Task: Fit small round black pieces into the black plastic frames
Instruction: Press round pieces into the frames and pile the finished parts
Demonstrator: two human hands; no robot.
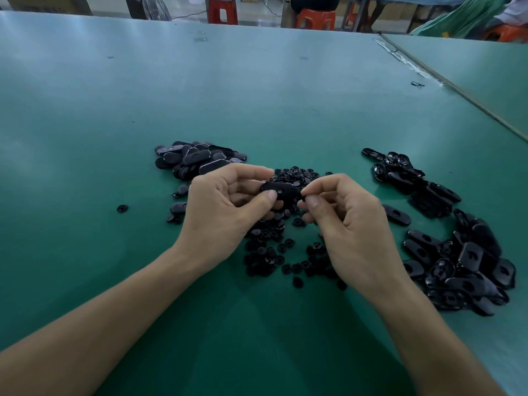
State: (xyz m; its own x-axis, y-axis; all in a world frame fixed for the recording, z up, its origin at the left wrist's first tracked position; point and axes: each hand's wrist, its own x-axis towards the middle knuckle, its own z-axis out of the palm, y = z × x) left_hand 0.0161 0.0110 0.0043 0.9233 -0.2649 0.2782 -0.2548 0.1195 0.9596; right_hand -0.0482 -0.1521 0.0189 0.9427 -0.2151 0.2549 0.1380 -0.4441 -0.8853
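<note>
Over the middle of the green worktop [257,110] the left hand [225,201] holds one black frame [281,190] up off the surface, with its thumb on the near edge and its fingers curled behind. The frame lies roughly level, its long side running across the view. Just beside it the right hand [345,221] has thumb and forefinger pinched on a round piece [301,198] at the frame's right end (only a sliver of dark shows between the fingertips, so how far it sits in the frame cannot be told), and its other fingers are curled in under the palm. Beneath and between both hands a loose heap of round pieces [265,252] is spread on the worktop, reaching from behind the held frame back toward the wrists. A stray piece [122,208] lies alone well to the left. Behind the left hand sits a left pile of frames [197,160], mostly smooth side up. To the right a larger right pile of frames [468,267] curves from far to near, with a single frame [395,214] lying apart near the right hand. A second table [485,75] adjoins the worktop on the right, and orange stools [315,18] stand on the floor beyond the far edge.
</note>
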